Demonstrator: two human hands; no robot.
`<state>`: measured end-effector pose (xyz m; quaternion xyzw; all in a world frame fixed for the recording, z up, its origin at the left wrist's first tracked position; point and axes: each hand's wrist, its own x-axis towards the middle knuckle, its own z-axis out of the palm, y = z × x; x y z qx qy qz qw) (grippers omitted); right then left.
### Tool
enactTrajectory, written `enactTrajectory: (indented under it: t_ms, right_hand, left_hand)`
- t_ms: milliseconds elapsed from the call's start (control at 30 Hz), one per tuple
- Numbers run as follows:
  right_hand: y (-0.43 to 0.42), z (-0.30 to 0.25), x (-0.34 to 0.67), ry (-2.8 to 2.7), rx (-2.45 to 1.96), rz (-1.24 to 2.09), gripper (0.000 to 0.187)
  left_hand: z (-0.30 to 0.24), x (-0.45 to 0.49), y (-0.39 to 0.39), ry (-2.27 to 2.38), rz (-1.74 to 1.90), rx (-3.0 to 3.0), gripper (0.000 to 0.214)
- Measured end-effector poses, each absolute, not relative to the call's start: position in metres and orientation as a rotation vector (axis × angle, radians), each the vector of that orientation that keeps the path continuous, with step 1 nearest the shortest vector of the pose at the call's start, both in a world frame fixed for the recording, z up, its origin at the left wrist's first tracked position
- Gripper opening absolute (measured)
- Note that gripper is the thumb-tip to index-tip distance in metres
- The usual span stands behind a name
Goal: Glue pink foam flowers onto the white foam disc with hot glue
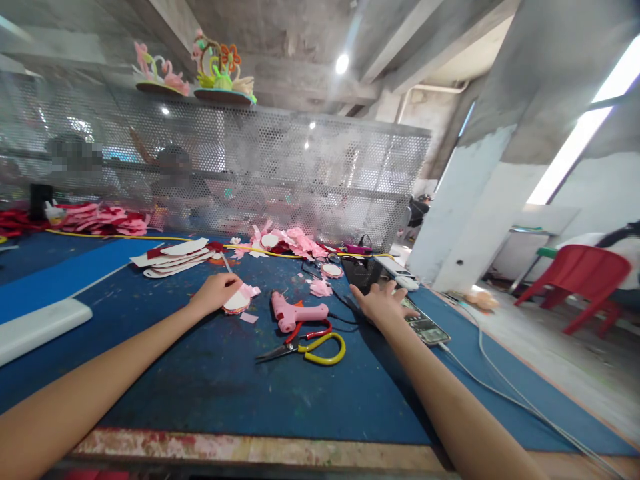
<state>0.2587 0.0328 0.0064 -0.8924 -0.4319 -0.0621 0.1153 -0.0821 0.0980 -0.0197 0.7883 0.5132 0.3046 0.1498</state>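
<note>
My left hand is closed at the edge of a small round white piece with pink bits around its rim, low over the table mat. A thin pale strip sticks up just behind those fingers. My right hand has its fingers spread, beside a phone and in front of a dark mesh box; nothing shows in its grasp. Between the hands lie a pink hot glue gun and scissors with one yellow and one red handle.
Stacked white and red pieces lie behind my left hand. Pink scraps are heaped at the mesh partition. A white bar is at left. Cables run along the right side. A red chair stands beyond.
</note>
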Motion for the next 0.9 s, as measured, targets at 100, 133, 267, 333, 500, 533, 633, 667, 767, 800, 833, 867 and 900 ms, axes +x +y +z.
enactTrajectory:
  t_ms: [100,133,267,333,500,533,633,667,767,800,833,867,900]
  right_hand:
    - [0.035,0.0052,0.2627,-1.258,-2.607,-0.186,0.07]
    - [0.0356,0.0048,0.2637,-1.251,-2.611,-0.189,0.07]
    - [0.0372,0.0036,0.2656,-1.228,-2.638,-0.192,0.072]
    - [0.0376,0.0031,0.2659,-1.227,-2.644,-0.189,0.072]
    - [0.0374,0.0027,0.2662,-1.221,-2.622,-0.165,0.073]
    - [0.0372,0.0029,0.2662,-1.218,-2.619,-0.161,0.073]
    - [0.0367,0.0039,0.266,-1.22,-2.619,-0.163,0.072]
    - [0.0366,0.0041,0.2658,-1.223,-2.621,-0.167,0.071]
    - [0.037,0.0038,0.2645,-1.23,-2.622,-0.183,0.07]
    - [0.0372,0.0034,0.2638,-1.234,-2.618,-0.195,0.07]
    - [0.0373,0.0029,0.2629,-1.241,-2.611,-0.215,0.07]
    - [0.0374,0.0024,0.2619,-1.25,-2.603,-0.237,0.069]
    - [0.0373,0.0021,0.2609,-1.256,-2.596,-0.259,0.069]
  left_hand:
    - [-0.0197,-0.0822,0.098,1.471,0.879,2.267,0.035]
    - [-0.0198,-0.0822,0.0979,1.472,0.88,2.268,0.035]
    - [-0.0199,-0.082,0.0978,1.48,0.879,2.266,0.035]
    - [-0.0199,-0.0818,0.0978,1.485,0.876,2.265,0.035]
    - [-0.0208,-0.0823,0.0991,1.488,0.872,2.27,0.035]
    - [-0.0211,-0.0825,0.0994,1.488,0.871,2.271,0.034]
    - [-0.0218,-0.0829,0.1,1.489,0.866,2.273,0.034]
    - [-0.0219,-0.083,0.1,1.489,0.864,2.272,0.034]
    - [-0.0217,-0.0829,0.0998,1.485,0.857,2.271,0.034]
    - [-0.0215,-0.0828,0.0997,1.484,0.856,2.271,0.034]
    - [-0.0213,-0.0828,0.0996,1.483,0.855,2.271,0.034]
    - [-0.0211,-0.0827,0.0994,1.482,0.854,2.272,0.034]
    - [-0.0209,-0.0827,0.0993,1.482,0.854,2.274,0.034]
